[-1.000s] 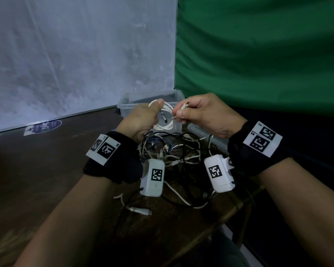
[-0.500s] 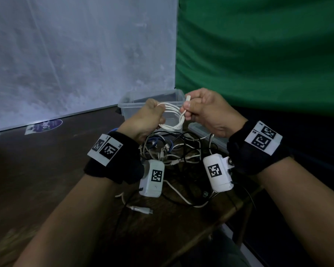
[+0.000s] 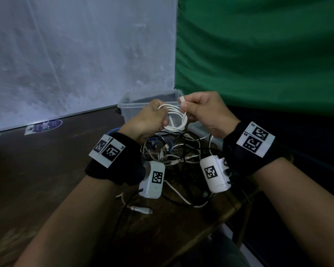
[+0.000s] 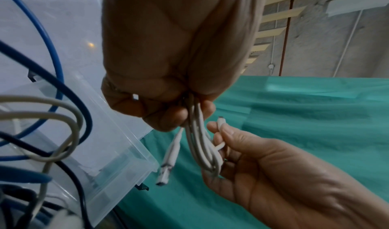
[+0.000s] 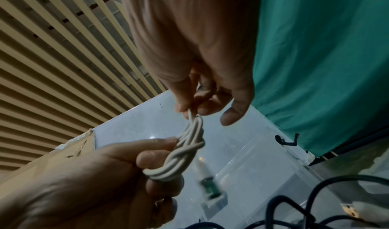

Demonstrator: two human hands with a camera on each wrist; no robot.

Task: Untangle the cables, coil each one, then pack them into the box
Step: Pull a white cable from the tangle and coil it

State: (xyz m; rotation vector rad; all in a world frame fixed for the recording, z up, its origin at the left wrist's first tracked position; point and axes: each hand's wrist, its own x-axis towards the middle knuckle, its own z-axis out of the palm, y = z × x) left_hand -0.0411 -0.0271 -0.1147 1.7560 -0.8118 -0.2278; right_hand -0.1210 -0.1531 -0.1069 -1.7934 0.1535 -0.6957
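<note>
White cable point(image 3: 175, 117): coiled in several loops, held in the air between both hands just in front of the clear plastic box point(image 3: 131, 105). Left hand point(image 3: 148, 120): fingers curled round the coil. Right hand point(image 3: 204, 110): pinching the cable's end. Tangle of cables point(image 3: 174, 149): on the table point(image 3: 37, 170), below the hands.

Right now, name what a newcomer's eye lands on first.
Two hands meet mid-air: the left hand grips a white cable coil while the right hand pinches its free end. Beneath them on the dark table sprawls a cable tangle, with the clear box behind.
</note>
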